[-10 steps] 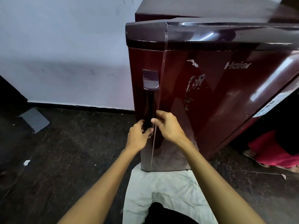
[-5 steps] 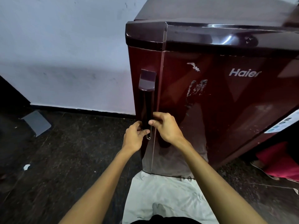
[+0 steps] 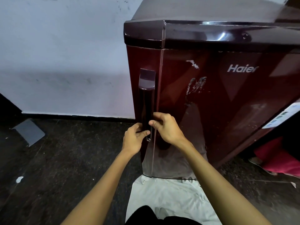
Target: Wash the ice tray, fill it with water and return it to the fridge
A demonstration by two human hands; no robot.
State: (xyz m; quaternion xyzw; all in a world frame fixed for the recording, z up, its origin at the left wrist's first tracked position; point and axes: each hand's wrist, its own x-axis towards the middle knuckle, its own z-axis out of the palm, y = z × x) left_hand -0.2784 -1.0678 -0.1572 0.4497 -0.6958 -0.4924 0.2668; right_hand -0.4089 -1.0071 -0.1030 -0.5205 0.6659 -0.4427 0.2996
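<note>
Left hand: my left hand [image 3: 135, 140] is curled around the lower end of the tall dark glossy plastic door handle [image 3: 146, 104], thumb across its front, fingers hidden behind it.
Right hand: my right hand [image 3: 167, 126] grips the same handle from the other side, just above the left, fingers wrapped over the door's edge; the 2 hands nearly touch.
Handle: rigid and smooth, so I judge it slippery; the low, 2-handed hold looks sound, and a steady pull should break the door seal.
Fridge: the maroon glossy single-door fridge [image 3: 227, 101] stands closed, with scuffed white marks on its front; I judge the door stiff to start, then light to swing.
Ice tray: not in view; I take it to be inside the fridge, but cannot confirm this.
Ice tray handling: by my estimate light, rigid and cold-slick, best held at both short ends and kept level once filled.
Underfoot: a white crumpled cloth [image 3: 170, 197] lies at the fridge's foot, under me; it could bunch against the opening door.
Surroundings: dark speckled floor [image 3: 65, 159], pale wall [image 3: 65, 54], a grey flat piece [image 3: 29, 132] well apart at left, red fabric [image 3: 276, 158] low at right.
</note>
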